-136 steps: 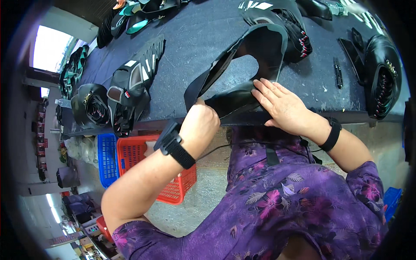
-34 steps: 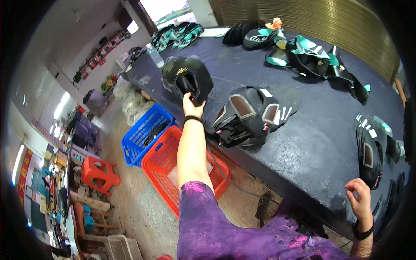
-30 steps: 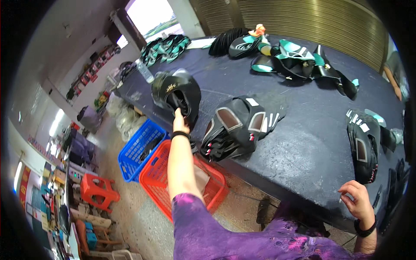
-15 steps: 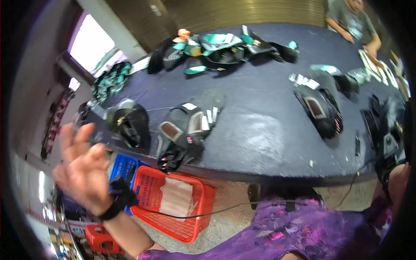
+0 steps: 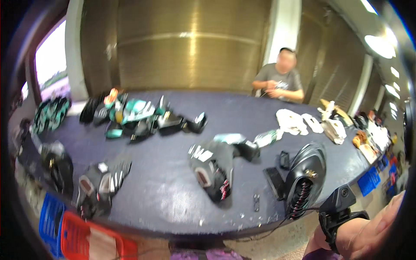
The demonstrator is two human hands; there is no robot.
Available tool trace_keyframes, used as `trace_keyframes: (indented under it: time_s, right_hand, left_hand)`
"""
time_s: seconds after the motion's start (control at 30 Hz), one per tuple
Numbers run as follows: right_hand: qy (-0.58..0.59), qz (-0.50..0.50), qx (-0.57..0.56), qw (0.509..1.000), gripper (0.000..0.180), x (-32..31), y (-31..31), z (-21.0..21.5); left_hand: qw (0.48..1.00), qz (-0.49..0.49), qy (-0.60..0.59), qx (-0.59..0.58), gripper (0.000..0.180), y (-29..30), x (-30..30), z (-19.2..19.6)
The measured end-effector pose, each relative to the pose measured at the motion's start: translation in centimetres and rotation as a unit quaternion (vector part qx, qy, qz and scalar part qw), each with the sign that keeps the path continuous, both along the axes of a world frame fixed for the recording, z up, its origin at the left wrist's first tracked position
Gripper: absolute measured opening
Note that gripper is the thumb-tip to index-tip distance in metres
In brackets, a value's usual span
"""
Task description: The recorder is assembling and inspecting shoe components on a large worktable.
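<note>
Bronze-coloured shutters [image 5: 186, 56] stand behind the dark table [image 5: 156, 199], with a person [image 5: 281, 80] in grey at its far edge. On my feed the right hand [image 5: 370, 234] shows low on the right, cut off by the rim; I cannot tell whether it is open or closed. The left hand is out of my view. Nearest the right hand, a stack of black shoe parts [image 5: 315, 161] with a gold ornament [image 5: 310, 173] lies on the table, just beside a dark flat slab [image 5: 274, 181]. Further left I see a white-striped black pile [image 5: 220, 174].
</note>
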State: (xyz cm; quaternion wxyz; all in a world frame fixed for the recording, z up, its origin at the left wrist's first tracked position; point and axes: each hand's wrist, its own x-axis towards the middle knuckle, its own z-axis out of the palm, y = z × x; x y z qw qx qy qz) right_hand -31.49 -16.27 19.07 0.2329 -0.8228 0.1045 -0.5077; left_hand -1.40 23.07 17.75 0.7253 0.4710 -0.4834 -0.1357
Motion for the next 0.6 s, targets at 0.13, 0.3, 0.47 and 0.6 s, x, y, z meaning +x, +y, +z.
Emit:
trace_keyframes:
  time_s: [0.13, 0.3, 0.47, 0.6]
  right_hand:
    - [-0.053, 0.014, 0.01, 0.998, 0.023, -0.9, 0.7, -2.0]
    - [-0.092, -0.001, -0.023, 0.995, 0.024, -2.0, 0.0, -1.9]
    - [-0.112, 0.018, -0.017, 0.993, 0.024, -0.5, -0.8, -2.9]
    - [-0.133, -0.006, -0.025, 0.991, 0.025, -0.6, -1.9, -3.2]
  left_hand:
    - [0.995, -0.005, 0.041, 0.094, 0.021, -6.5, 1.2, -4.9]
    - [0.988, -0.027, 0.043, 0.148, 0.023, -10.9, 1.0, -8.1]
    - [0.98, -0.039, 0.037, 0.192, 0.024, -11.9, 1.2, -9.4]
    - [0.976, -0.06, 0.018, 0.207, 0.026, -12.8, 1.8, -9.7]
